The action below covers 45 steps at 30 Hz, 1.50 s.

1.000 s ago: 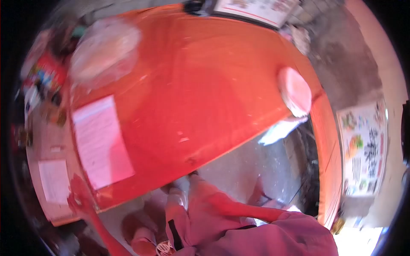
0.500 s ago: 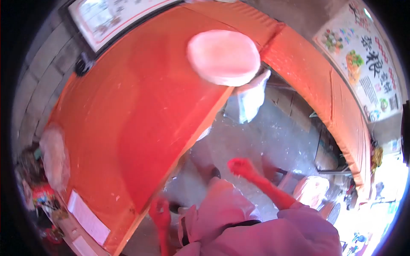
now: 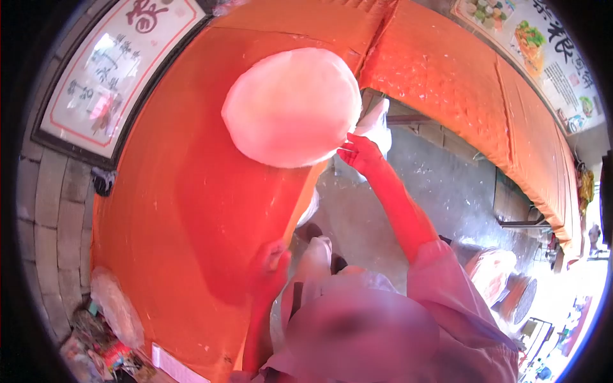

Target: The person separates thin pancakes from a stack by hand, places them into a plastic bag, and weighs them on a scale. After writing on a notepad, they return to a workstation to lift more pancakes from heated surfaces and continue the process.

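Observation:
A large pale round sheet or stack (image 3: 294, 108) lies on the orange-covered table (image 3: 153, 223), near the inner corner. My right hand (image 3: 361, 155) reaches up to the lower right edge of this round, its fingertips at the rim with thumb and fingers close together. Whether they pinch the edge is hard to make out. Blurred, my left hand (image 3: 271, 265) hangs over the near edge of the table, below the round, with its fingers curled; nothing can be made out in it. A white bag (image 3: 375, 127) hangs beside the corner, just beyond my right hand.
Another orange-covered table (image 3: 447, 70) curves along the right side. A framed sign (image 3: 108, 76) stands at the upper left. Clear plastic (image 3: 117, 306) and a paper sheet (image 3: 175, 365) lie at the lower left. A pinkish bag (image 3: 490, 274) is at the right, above the floor (image 3: 415, 166).
My right hand has moved up from over the floor to the rim of the round. My left hand has come up beside the table. The view has shifted closer to the round.

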{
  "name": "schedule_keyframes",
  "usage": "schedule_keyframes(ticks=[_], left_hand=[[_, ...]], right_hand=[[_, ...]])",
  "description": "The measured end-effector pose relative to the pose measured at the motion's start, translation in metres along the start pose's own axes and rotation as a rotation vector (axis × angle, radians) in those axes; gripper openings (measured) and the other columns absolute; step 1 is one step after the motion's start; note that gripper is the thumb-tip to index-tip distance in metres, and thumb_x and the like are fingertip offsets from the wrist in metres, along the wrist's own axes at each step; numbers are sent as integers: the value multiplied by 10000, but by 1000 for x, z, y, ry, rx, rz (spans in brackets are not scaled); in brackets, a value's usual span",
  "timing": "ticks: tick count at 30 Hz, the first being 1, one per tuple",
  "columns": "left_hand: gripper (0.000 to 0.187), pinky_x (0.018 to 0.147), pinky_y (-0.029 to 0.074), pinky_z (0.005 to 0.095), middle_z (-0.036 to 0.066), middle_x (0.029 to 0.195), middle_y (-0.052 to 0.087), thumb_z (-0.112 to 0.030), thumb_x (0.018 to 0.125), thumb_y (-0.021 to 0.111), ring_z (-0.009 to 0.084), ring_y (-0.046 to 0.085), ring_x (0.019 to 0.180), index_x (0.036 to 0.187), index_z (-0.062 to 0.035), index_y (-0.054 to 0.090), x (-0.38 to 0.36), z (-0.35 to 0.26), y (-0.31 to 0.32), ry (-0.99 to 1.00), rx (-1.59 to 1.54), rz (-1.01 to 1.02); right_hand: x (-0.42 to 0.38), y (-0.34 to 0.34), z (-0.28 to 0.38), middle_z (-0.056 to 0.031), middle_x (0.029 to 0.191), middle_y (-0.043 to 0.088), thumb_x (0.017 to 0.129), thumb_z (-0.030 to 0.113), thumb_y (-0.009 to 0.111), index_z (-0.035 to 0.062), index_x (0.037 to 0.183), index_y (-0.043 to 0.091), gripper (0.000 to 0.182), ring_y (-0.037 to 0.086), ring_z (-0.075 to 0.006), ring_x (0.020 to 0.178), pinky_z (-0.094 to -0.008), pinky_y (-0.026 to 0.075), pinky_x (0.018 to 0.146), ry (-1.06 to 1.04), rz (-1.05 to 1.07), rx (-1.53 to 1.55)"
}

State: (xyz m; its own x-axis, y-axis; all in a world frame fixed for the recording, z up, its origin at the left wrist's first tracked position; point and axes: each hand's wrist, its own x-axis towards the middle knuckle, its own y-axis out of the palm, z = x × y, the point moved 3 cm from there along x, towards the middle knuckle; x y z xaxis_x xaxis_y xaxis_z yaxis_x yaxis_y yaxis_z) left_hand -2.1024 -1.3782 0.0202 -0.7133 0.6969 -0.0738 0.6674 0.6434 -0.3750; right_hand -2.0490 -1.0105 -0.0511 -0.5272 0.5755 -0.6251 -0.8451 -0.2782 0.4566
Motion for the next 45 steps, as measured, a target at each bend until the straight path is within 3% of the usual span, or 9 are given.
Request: schedule_keyframes(ticks=[6, 12, 15, 18, 21, 27, 33, 36, 45], left_hand=[[326, 767, 508, 375, 134, 1014, 619, -163, 801, 682, 309, 622, 894, 1082, -21, 599, 138, -62, 37, 374, 141, 43], [388, 812, 490, 419, 141, 1063, 608, -154, 733, 710, 336, 580, 989, 1079, -25, 592, 230, -94, 71, 623, 317, 39], [397, 844, 478, 428, 138, 1060, 615, -177, 739, 720, 343, 576, 996, 1080, -21, 590, 256, -83, 83, 624, 330, 69], [408, 853, 489, 377, 159, 1079, 625, -180, 772, 732, 305, 611, 996, 1106, 8, 594, 271, -80, 83, 487, 287, 169], [396, 856, 491, 345, 144, 1065, 643, -180, 784, 733, 260, 630, 989, 1103, 15, 602, 281, -75, 82, 386, 58, 300], [348, 839, 499, 317, 130, 999, 663, -141, 808, 704, 211, 647, 945, 1097, 29, 609, 295, -83, 71, 158, 27, 442], [335, 818, 511, 336, 153, 1008, 661, -121, 807, 678, 241, 652, 929, 1098, 31, 608, 296, -90, 73, 103, 187, 383], [338, 813, 513, 354, 177, 1011, 654, -121, 803, 678, 289, 650, 928, 1099, 24, 607, 289, -97, 80, 383, 389, 382], [289, 689, 535, 363, 168, 893, 662, -54, 780, 680, 314, 666, 806, 1059, -7, 624, 289, -93, 76, 407, 303, 271]], right_hand=[[-8, 2, 12, -166, 970, 620, 904, 230, 592, 5, 1071, 536, 285, 613, -242, 719, -310, 511, 572, 16, -56, 133], [-16, 26, 17, -128, 946, 653, 936, 303, 557, 78, 1070, 524, 263, 606, -188, 671, -272, 504, 571, 47, 34, 381], [-6, 35, 22, -118, 914, 652, 937, 336, 567, 60, 1064, 536, 306, 604, -179, 656, -277, 506, 576, 83, 184, 283], [-12, 47, 40, -111, 923, 639, 896, 371, 626, 34, 1051, 555, 377, 623, -173, 736, -275, 510, 629, -47, 53, -38], [-7, 46, 46, -98, 928, 638, 898, 369, 627, 26, 1040, 563, 378, 644, -191, 827, -306, 537, 710, -25, 126, -98], [-4, 35, 55, -103, 1003, 647, 870, 276, 677, 8, 1188, 536, 439, 651, -235, 931, -362, 542, 798, -12, 223, -90], [-3, 33, 58, -95, 1076, 643, 871, 106, 638, 42, 1252, 516, 405, 644, -216, 954, -358, 549, 794, 40, 286, -57], [-3, 33, 54, -95, 1077, 644, 861, 97, 640, 37, 1244, 517, 407, 645, -210, 954, -356, 552, 788, 64, 264, 3], [-6, 48, 54, -118, 989, 660, 848, 139, 684, -21, 1106, 560, 328, 655, -181, 856, -312, 568, 689, -50, 53, -143]])
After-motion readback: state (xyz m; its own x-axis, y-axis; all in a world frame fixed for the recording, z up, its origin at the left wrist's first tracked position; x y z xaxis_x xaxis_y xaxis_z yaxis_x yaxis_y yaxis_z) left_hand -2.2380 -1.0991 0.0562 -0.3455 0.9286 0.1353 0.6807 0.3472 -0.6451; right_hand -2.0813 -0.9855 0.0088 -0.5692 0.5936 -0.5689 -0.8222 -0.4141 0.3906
